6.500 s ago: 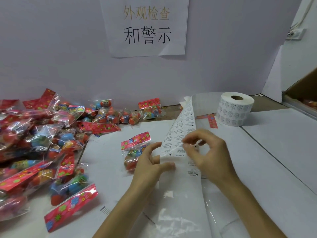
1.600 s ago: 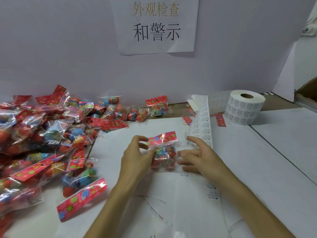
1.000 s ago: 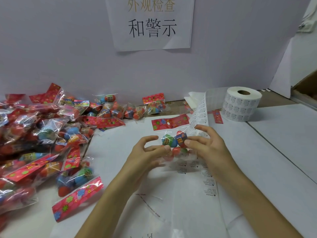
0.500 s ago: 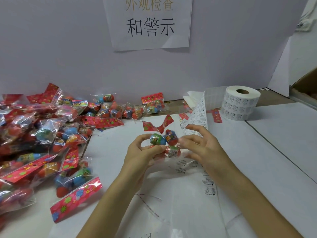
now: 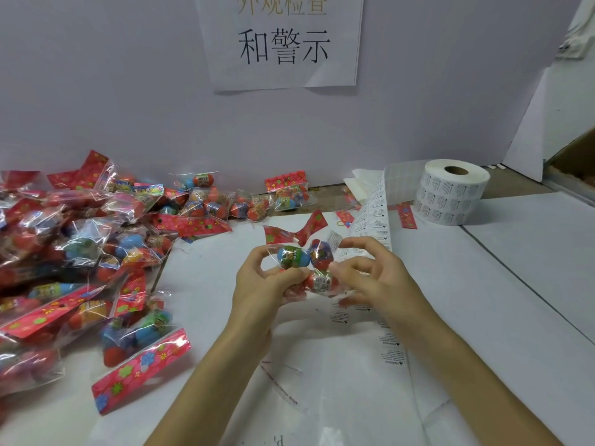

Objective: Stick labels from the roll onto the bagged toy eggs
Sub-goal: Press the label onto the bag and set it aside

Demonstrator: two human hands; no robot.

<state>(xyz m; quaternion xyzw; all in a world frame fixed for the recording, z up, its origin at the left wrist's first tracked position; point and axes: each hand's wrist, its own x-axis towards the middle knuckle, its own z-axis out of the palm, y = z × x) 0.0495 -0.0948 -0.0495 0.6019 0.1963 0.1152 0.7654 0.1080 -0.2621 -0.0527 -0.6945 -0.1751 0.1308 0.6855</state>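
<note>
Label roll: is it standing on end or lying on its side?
Standing on end. The label roll rests flat on the table, its core hole facing up.

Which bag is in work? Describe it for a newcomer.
Look straight below the wall sign, between the pile of bags and the label roll. The bag of toy eggs sits between the left hand and right hand. It alone is held, its red header twisted.

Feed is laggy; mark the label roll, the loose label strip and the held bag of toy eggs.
label roll (image 5: pixel 450 201), head view, printed side wall.
label strip (image 5: pixel 373 214), head view, raised printed stretch.
bag of toy eggs (image 5: pixel 292 257), head view, blue egg inside.
</note>
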